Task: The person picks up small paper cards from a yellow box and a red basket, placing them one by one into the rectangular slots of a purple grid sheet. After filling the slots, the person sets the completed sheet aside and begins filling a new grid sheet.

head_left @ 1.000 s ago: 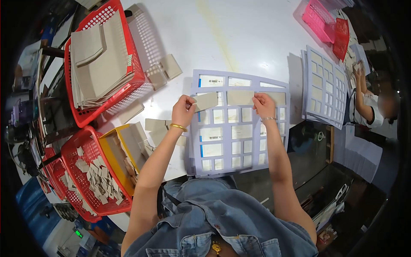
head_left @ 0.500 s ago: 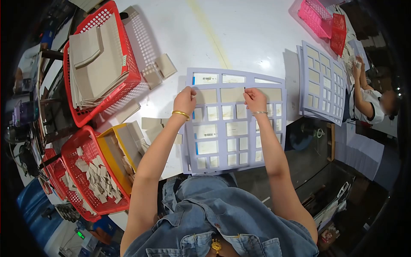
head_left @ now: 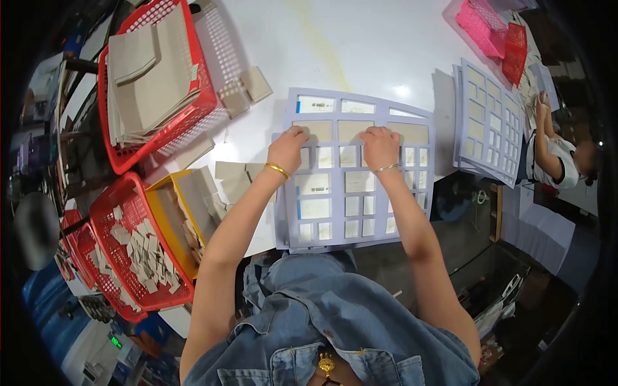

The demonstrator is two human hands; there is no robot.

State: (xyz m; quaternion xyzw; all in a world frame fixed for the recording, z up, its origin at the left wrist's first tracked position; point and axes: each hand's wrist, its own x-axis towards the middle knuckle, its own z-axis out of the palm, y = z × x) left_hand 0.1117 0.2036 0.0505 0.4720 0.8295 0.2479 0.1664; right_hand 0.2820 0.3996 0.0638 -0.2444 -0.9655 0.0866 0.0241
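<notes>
A lavender board (head_left: 337,148) with rows of rectangular cut-out windows lies in front of me, on top of another board. Beige cardboard pieces fill its second row; other windows show white printed material underneath. My left hand (head_left: 287,150) is at the left end of that row, fingers bent together at the left cardboard piece (head_left: 318,131). Whether they grip its edge is hidden. My right hand (head_left: 381,148) rests with bent, slightly parted fingers on the right part of the middle cardboard piece (head_left: 351,131). Further right is a third cardboard piece (head_left: 409,134), untouched.
On the left stand a red basket (head_left: 207,96) of cardboard sheets, a red basket (head_left: 122,206) of small offcuts and a yellow box (head_left: 158,196). Loose cardboard (head_left: 256,85) lies nearby. More lavender boards (head_left: 461,122) are stacked at right, near another person (head_left: 553,154) and a pink basket (head_left: 479,29).
My right hand has gone from a pinch at the middle cardboard piece to fingers laid over it. The left hand stays at the row's left end. The whole view has shifted slightly.
</notes>
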